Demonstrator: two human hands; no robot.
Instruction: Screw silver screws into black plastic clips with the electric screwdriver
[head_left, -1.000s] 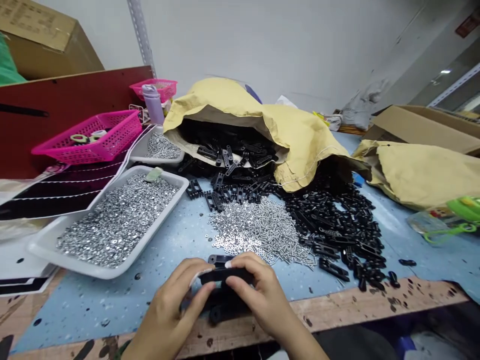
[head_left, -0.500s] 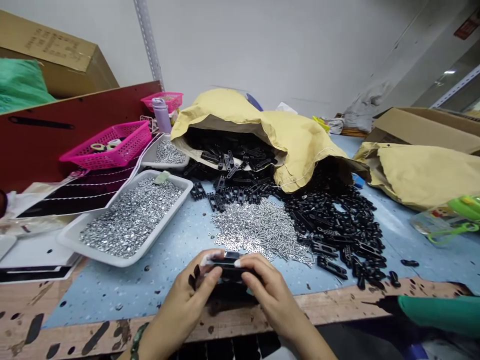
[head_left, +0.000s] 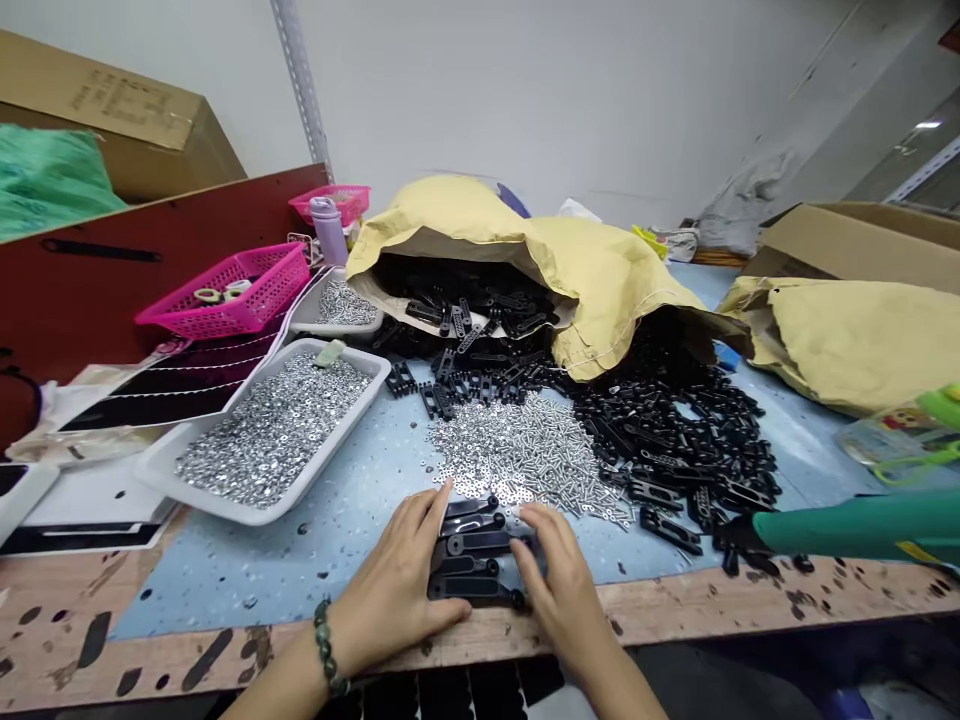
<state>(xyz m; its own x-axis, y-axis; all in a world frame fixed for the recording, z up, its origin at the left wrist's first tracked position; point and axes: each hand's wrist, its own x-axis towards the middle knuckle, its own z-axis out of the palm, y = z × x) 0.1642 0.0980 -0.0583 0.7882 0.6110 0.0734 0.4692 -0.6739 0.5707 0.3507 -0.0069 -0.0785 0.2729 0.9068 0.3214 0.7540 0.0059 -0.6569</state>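
Several long black plastic parts [head_left: 476, 543] with rounded ends lie side by side in a row at the table's front edge. My left hand [head_left: 397, 570] is curved round their left ends, fingers at the far side of the row and thumb at the near side. At the right ends is my right hand [head_left: 555, 575], thumb and fingers apart, fingertips against or close to the middle parts. Just beyond them spreads a pile of small silver screws [head_left: 559, 455] and nuts [head_left: 472, 440]. A heap of loose black parts [head_left: 675, 430] covers the table to the right.
A grey tray of small metal pieces [head_left: 367, 395] stands left, with a pink basket [head_left: 225, 290] behind it. Yellow sacks [head_left: 465, 215] spill black parts at the back. From the right, a teal tool with a black nose [head_left: 840, 528] reaches over the table edge.
The black parts, held up between both hands before, now lie in a row on the table. My hands have moved apart to its ends. The teal tool appears higher and farther left.
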